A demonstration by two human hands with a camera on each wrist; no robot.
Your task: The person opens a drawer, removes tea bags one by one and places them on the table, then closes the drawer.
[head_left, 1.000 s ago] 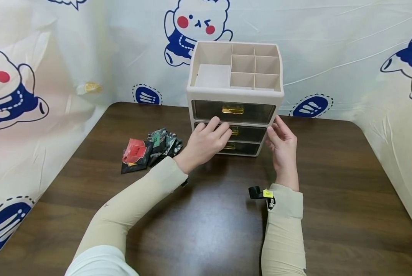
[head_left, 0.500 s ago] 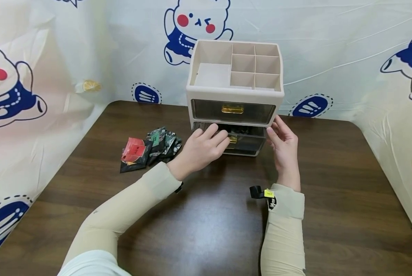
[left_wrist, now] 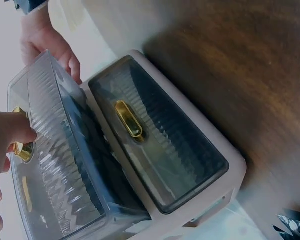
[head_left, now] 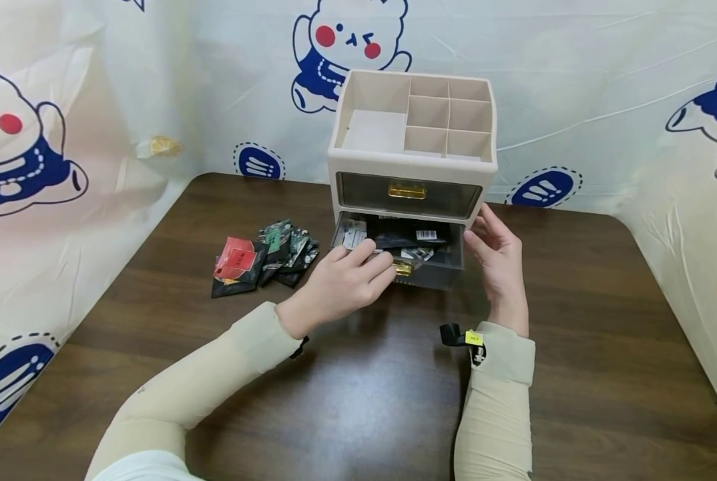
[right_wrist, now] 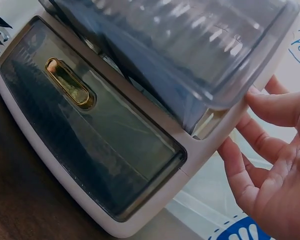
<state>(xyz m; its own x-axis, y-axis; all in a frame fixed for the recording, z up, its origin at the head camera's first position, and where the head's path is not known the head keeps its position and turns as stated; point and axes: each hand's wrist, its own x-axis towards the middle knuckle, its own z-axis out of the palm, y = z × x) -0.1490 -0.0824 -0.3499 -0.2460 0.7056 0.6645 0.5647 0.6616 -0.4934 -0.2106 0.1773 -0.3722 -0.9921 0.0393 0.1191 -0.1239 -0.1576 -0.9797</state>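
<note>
A cream desktop drawer organizer (head_left: 411, 162) stands at the back of the table in the head view, its middle drawer (head_left: 433, 276) pulled out. Inside the drawer lie dark packets, one black packet (head_left: 397, 234) bearing a barcode. My left hand (head_left: 343, 287) pinches the drawer's gold handle (left_wrist: 24, 152) between thumb and fingers, as the left wrist view shows. At the organizer's right side, my right hand (head_left: 500, 270) holds the frame, thumb by the front edge and bent fingers along the side (right_wrist: 270, 150). The lowest drawer (right_wrist: 90, 125) is closed, with its own gold handle (right_wrist: 70, 83).
Left of the organizer lies a pile of small dark packets (head_left: 292, 247), with a red-labelled packet (head_left: 236, 264) at its front. The closed top drawer (head_left: 364, 192) sits above the pulled-out one. A printed cloth (head_left: 226, 80) hangs behind the brown table (head_left: 593, 334).
The middle drawer has slid out toward me, showing the packets inside. My left hand has drawn back and down with its handle. My right hand has stayed at the organizer's side.
</note>
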